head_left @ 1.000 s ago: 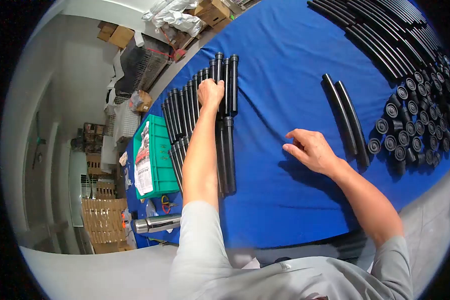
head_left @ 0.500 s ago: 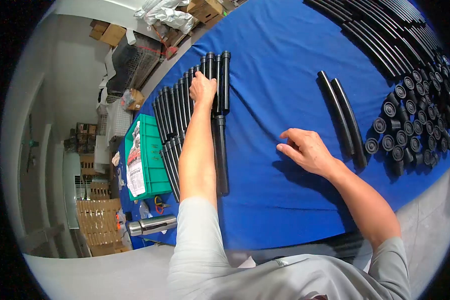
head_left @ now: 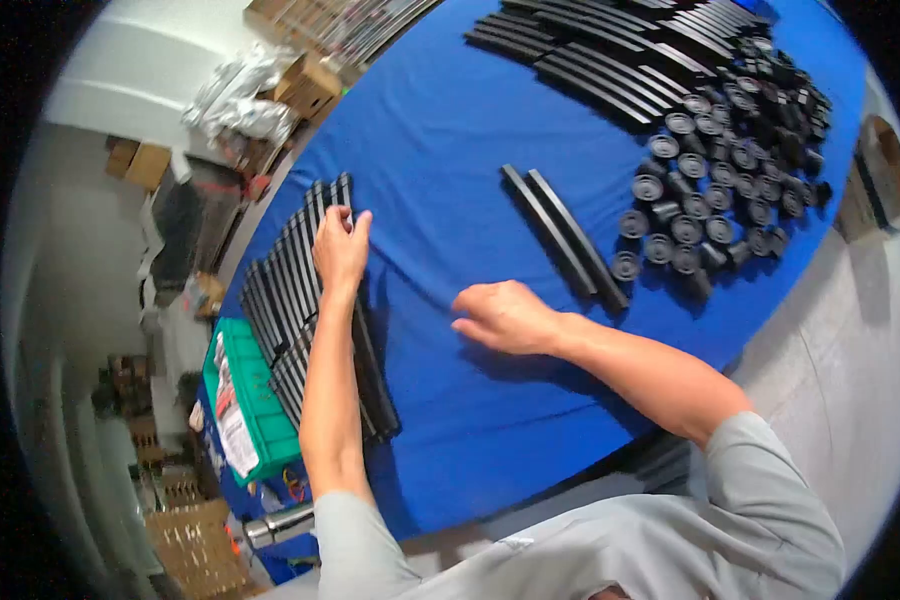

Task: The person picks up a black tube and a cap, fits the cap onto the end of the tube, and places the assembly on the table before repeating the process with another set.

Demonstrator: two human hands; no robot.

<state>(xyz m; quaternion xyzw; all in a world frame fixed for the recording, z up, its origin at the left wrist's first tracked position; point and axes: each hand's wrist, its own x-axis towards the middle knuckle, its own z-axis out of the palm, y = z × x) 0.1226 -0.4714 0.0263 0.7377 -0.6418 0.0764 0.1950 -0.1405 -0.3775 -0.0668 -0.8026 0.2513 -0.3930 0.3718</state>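
Observation:
My left hand [head_left: 341,252] is over the far end of a packed row of black tubes [head_left: 292,248], its thumb apart from its bent fingers and nothing visible in it. More tubes lie in a second row nearer me, partly hidden by my left forearm. My right hand [head_left: 508,317] hovers above the blue cloth, fingers loosely bent and thumb apart, holding nothing. Beyond it, two separate black tubes [head_left: 562,236] lie side by side. To their right is a pile of round black caps [head_left: 686,230] with ringed faces.
Many more long black tubes [head_left: 600,75] lie at the far side of the blue-covered table [head_left: 440,130]. On the left stand a green crate [head_left: 273,395] with printed paper and a steel flask [head_left: 280,524]. Cardboard boxes [head_left: 305,88] are beyond the table edge.
The view has swung right and tilted, so the scene sits further left. My left hand's thumb has spread from its fingers at the tubes. My right hand keeps its loose bend.

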